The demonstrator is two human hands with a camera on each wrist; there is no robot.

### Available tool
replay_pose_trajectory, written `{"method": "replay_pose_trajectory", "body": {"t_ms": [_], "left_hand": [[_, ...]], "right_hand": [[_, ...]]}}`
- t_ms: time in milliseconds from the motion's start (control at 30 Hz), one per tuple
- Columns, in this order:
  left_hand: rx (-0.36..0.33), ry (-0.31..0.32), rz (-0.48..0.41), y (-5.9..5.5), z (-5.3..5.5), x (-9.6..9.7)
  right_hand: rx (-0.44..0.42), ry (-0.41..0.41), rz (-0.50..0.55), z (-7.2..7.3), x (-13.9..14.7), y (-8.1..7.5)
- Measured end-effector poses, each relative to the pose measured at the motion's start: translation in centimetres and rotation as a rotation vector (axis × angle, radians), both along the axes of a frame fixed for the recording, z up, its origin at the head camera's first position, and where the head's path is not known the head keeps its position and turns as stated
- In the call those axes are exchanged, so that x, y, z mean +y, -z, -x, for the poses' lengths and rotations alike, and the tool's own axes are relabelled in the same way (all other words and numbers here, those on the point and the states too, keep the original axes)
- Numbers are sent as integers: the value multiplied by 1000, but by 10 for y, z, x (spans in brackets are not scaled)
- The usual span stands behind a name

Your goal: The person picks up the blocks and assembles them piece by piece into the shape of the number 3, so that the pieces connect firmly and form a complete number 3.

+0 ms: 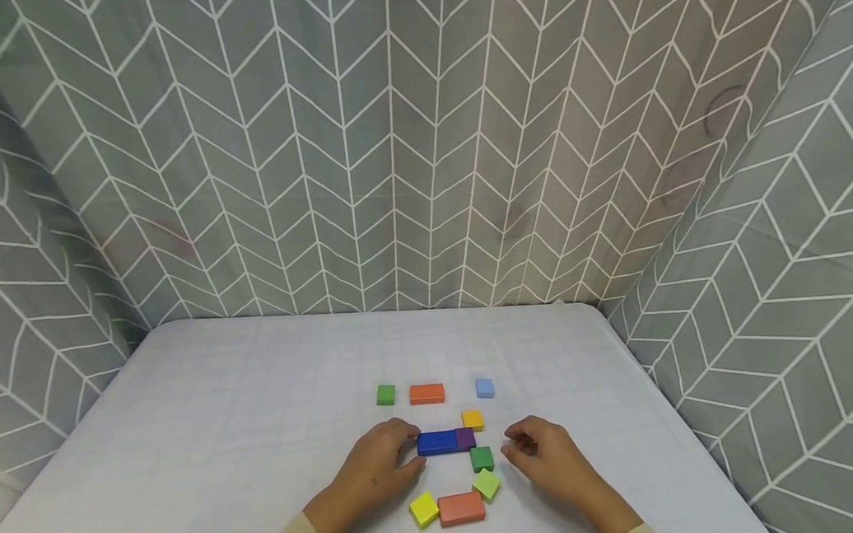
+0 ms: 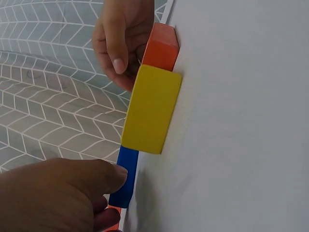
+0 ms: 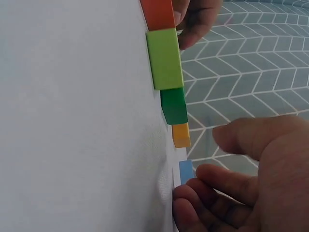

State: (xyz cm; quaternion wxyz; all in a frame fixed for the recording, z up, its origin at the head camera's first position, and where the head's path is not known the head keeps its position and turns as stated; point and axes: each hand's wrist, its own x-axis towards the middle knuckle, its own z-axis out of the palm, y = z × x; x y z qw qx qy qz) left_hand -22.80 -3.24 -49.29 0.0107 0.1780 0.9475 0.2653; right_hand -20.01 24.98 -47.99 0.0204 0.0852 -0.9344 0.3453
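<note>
My left hand (image 1: 383, 465) pinches the left end of a blue rectangular block (image 1: 437, 442), index finger behind and thumb in front. A purple block (image 1: 466, 438) sits against that block's right end. To the right, apart from the blocks, my right hand (image 1: 551, 459) hovers with fingers loosely bent and nothing between them. Between the hands are a yellow-orange block (image 1: 473, 419), a green block (image 1: 482, 458) and a lime block (image 1: 486, 485). A salmon-red block (image 1: 462, 508) and a yellow block (image 1: 424, 510) lie nearest to me.
Along the back lie a green block (image 1: 386, 395), an orange-red block (image 1: 426, 394) and a light blue block (image 1: 484, 388). All rest on a white-covered table (image 1: 257, 394). Grey patterned curtains (image 1: 391, 178) hang behind it and at both sides.
</note>
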Motion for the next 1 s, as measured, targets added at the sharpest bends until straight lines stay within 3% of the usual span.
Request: {"method": "replay_pose_trajectory", "body": {"t_ms": [267, 533, 700, 1000], "left_hand": [[-1, 5, -31, 1, 0, 0], [-19, -15, -68, 5, 3, 2], [-48, -25, -79, 4, 1, 2], [-27, -9, -79, 1, 0, 0]], "right_hand": [[52, 125, 28, 32, -2, 10], [91, 190, 60, 63, -3, 19], [86, 204, 81, 74, -7, 20], [84, 188, 106, 85, -8, 23]]}}
